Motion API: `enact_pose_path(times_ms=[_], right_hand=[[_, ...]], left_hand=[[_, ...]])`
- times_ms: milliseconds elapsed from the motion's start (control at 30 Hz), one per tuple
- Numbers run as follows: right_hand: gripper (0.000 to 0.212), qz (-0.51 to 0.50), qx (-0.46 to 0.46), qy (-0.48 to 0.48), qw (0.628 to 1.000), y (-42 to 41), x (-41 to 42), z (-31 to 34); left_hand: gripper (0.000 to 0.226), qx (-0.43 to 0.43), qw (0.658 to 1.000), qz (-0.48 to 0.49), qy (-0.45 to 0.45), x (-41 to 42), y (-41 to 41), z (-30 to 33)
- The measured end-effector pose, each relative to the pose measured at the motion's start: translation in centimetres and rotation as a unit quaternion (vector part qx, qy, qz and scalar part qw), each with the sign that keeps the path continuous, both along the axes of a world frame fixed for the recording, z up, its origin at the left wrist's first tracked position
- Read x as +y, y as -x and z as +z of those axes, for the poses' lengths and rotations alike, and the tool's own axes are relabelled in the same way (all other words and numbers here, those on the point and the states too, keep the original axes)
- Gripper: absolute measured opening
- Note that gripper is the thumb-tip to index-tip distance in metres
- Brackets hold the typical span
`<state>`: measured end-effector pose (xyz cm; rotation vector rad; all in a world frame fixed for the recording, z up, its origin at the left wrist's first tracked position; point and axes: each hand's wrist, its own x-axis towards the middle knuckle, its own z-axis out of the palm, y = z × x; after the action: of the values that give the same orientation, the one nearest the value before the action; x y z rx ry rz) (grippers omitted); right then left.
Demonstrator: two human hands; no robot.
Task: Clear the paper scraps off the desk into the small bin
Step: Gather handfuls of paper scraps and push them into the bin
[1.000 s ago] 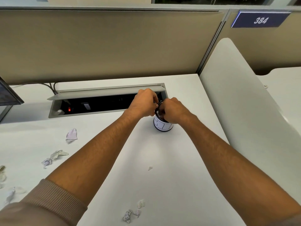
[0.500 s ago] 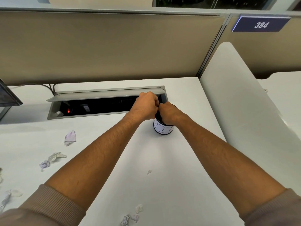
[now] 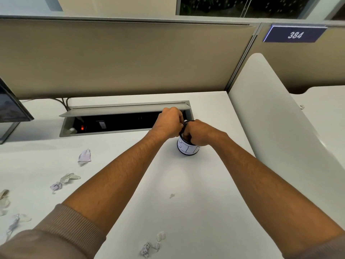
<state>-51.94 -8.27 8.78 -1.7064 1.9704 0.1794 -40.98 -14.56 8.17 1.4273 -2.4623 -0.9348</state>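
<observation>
White desk, both hands' grip around bin

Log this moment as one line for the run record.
stage: at bin | left hand: curled at rim of bin | right hand: fingers in bin | scraps left on desk

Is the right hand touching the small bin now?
Touching. The head view shows the right hand curled over the rim of the small bin, fingers reaching inside its opening.

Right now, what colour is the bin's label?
White with dark lettering, on the bin; head view.
</observation>
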Motion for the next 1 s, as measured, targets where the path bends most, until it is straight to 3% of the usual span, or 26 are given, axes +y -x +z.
enact_pose_path(times_ms=[200, 433, 600, 867, 1000], right_hand=[[0.008, 0.045, 0.035, -0.040, 0.998, 0.0, -1.5, -1.6], [0.011, 0.065, 0.043, -0.062, 0.995, -0.4, -1.5, -0.7], [0.027, -0.014, -0.015, 0.071, 0.997, -0.2, 0.2, 1.1], [0.027, -0.137, -0.064, 0.307, 0.940, -4.0, 6.3, 1.4], [0.021, -0.127, -0.085, 0.321, 0.935, -8.5, 10.5, -2.4]], left_hand=[[0.019, 0.002, 1.000, 0.013, -0.004, -0.2, 0.2, -0.4], [0.006, 0.030, 0.999, 0.027, 0.015, 0.5, -0.1, -0.6], [0.010, 0.084, 0.991, 0.083, 0.064, 1.7, -2.3, -1.1], [0.015, 0.111, 0.981, 0.119, 0.106, 6.0, -10.3, -1.4], [0.020, 0.118, 0.973, 0.150, 0.131, 9.5, -14.8, -3.2]])
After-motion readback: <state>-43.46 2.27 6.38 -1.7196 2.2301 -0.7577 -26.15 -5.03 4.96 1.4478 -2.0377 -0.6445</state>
